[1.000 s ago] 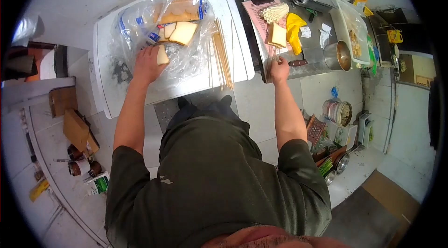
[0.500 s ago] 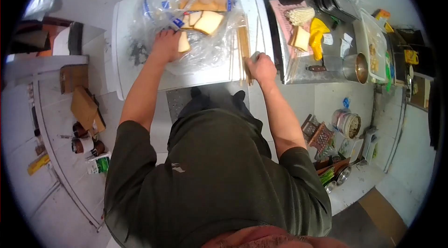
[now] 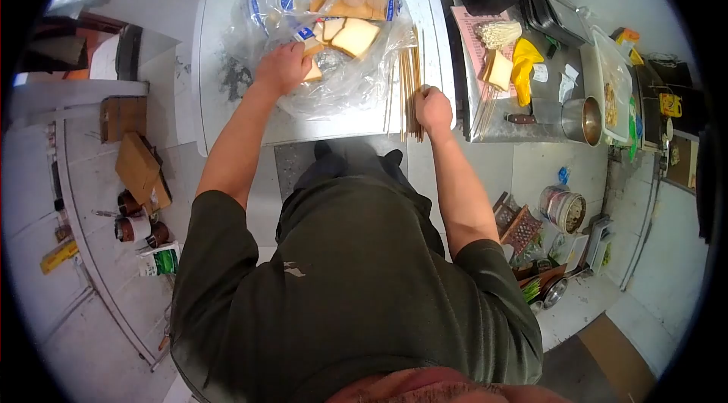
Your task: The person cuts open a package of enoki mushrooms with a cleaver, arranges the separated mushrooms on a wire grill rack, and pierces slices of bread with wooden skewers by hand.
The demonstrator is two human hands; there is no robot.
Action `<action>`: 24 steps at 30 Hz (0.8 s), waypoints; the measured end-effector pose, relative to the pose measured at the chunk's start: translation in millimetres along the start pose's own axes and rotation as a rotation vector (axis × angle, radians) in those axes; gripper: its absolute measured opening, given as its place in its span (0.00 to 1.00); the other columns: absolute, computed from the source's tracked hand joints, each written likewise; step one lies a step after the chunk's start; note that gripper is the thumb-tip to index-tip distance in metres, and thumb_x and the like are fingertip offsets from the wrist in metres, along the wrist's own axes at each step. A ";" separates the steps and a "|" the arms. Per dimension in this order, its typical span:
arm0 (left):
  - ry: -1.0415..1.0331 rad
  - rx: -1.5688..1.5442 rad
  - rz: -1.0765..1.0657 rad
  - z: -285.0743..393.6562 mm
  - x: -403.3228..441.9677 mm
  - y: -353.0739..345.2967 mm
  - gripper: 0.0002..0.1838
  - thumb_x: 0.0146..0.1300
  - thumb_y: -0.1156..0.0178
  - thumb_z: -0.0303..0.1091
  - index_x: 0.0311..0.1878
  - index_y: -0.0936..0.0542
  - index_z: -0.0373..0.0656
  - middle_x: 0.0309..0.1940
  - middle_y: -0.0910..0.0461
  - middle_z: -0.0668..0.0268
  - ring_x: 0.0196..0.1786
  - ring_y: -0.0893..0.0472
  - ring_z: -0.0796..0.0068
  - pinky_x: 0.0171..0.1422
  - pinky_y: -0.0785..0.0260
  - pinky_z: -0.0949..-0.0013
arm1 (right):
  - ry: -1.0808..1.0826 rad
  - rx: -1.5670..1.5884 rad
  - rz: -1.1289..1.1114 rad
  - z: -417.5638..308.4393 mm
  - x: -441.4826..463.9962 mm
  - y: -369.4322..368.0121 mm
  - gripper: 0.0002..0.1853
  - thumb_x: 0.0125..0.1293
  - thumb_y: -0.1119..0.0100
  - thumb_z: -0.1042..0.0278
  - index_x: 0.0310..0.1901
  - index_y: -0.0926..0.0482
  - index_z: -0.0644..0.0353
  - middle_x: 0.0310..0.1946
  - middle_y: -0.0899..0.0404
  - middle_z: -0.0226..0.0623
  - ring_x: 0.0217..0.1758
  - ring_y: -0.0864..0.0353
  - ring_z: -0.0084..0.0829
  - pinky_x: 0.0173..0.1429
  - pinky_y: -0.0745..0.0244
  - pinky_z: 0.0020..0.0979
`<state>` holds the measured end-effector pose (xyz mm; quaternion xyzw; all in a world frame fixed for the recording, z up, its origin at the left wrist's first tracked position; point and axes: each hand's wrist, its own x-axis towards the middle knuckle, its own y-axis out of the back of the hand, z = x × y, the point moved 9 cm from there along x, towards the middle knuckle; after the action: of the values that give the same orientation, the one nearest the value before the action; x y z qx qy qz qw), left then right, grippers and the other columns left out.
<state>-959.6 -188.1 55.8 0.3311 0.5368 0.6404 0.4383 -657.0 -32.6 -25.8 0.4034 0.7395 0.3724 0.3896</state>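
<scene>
My left hand (image 3: pixel 283 69) is curled over a bread slice (image 3: pixel 313 72), whose pale corner shows past my fingers. More bread slices (image 3: pixel 355 38) lie just beyond on a clear plastic bag (image 3: pixel 334 94), and a row of sliced bread (image 3: pixel 355 0) sits inside it. Along the bag's right side runs a bundle of thin wooden skewers (image 3: pixel 410 84). My right hand (image 3: pixel 434 110) is closed at the bundle's right edge, thumb side against it; whatever its fingers hold is hidden.
The white table (image 3: pixel 216 119) ends just before my body. On a metal counter (image 3: pixel 485 131) to the right are skewered bread (image 3: pixel 497 69), enoki mushrooms (image 3: pixel 498 34), a yellow cloth-like item (image 3: pixel 525 69), a cleaver (image 3: pixel 544 110) and a metal pot (image 3: pixel 582 120).
My left hand has shifted right and curled over the bread slice, covering more of it. My right hand stays by the skewers, more tightly closed. The whole view has shifted slightly.
</scene>
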 end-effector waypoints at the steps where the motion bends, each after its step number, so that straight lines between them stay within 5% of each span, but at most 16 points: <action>1: -0.008 0.017 0.038 1.2 -0.4 5.2 0.15 0.64 0.46 0.44 0.43 0.25 0.41 0.45 0.20 0.57 0.49 0.21 0.54 0.52 0.27 0.54 | 0.000 0.013 -0.010 1.2 1.3 -1.5 0.18 0.64 0.48 0.55 0.39 0.20 0.65 0.38 0.18 0.54 0.44 0.19 0.53 0.49 0.25 0.47; 8: -0.186 0.134 0.151 1.5 5.2 4.0 0.12 0.66 0.44 0.43 0.39 0.28 0.44 0.36 0.19 0.59 0.41 0.19 0.55 0.44 0.25 0.55 | 0.030 -0.002 -0.049 4.7 7.7 -2.1 0.19 0.62 0.49 0.56 0.40 0.20 0.66 0.39 0.18 0.55 0.45 0.19 0.54 0.51 0.25 0.47; 14: -0.026 -0.108 0.380 19.5 -17.3 57.4 0.14 0.66 0.42 0.40 0.48 0.25 0.41 0.38 0.18 0.58 0.40 0.17 0.58 0.43 0.24 0.59 | 0.108 0.190 0.028 13.1 7.9 8.9 0.17 0.62 0.47 0.59 0.40 0.21 0.67 0.38 0.18 0.55 0.42 0.19 0.55 0.49 0.24 0.44; 18: 0.357 -1.397 0.448 -4.6 -27.0 5.9 0.16 0.71 0.47 0.40 0.50 0.25 0.36 0.36 0.18 0.64 0.36 0.18 0.71 0.42 0.25 0.67 | 0.128 0.524 0.139 13.7 -14.0 33.5 0.11 0.65 0.44 0.65 0.37 0.23 0.67 0.26 0.21 0.41 0.30 0.21 0.31 0.38 0.25 0.30; 19: 0.389 -1.803 0.311 12.0 -28.6 -4.2 0.17 0.71 0.47 0.41 0.55 0.27 0.39 0.44 0.20 0.63 0.45 0.19 0.65 0.48 0.23 0.60 | 0.119 0.668 0.104 13.6 -22.6 36.1 0.10 0.67 0.45 0.67 0.38 0.24 0.67 0.26 0.22 0.35 0.28 0.24 0.24 0.37 0.27 0.26; 21: 0.544 -2.233 0.211 37.7 -35.7 -14.9 0.19 0.72 0.49 0.41 0.62 0.33 0.44 0.56 0.25 0.62 0.58 0.24 0.62 0.60 0.29 0.47 | 0.166 0.888 0.053 -11.2 -51.6 54.6 0.07 0.70 0.47 0.70 0.42 0.26 0.66 0.30 0.23 0.32 0.32 0.25 0.21 0.38 0.27 0.24; 24: 0.493 -2.390 0.061 63.7 -31.5 -28.6 0.21 0.73 0.50 0.41 0.66 0.38 0.49 0.62 0.31 0.62 0.65 0.31 0.59 0.67 0.37 0.40 | 0.215 1.042 -0.136 -44.7 -94.6 57.0 0.05 0.71 0.46 0.72 0.42 0.27 0.64 0.29 0.24 0.31 0.31 0.25 0.20 0.38 0.27 0.24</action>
<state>-884.3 -190.6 42.4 -0.3985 -0.3294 0.7864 0.3382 -643.7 -104.5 68.4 0.4542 0.8865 -0.0308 0.0830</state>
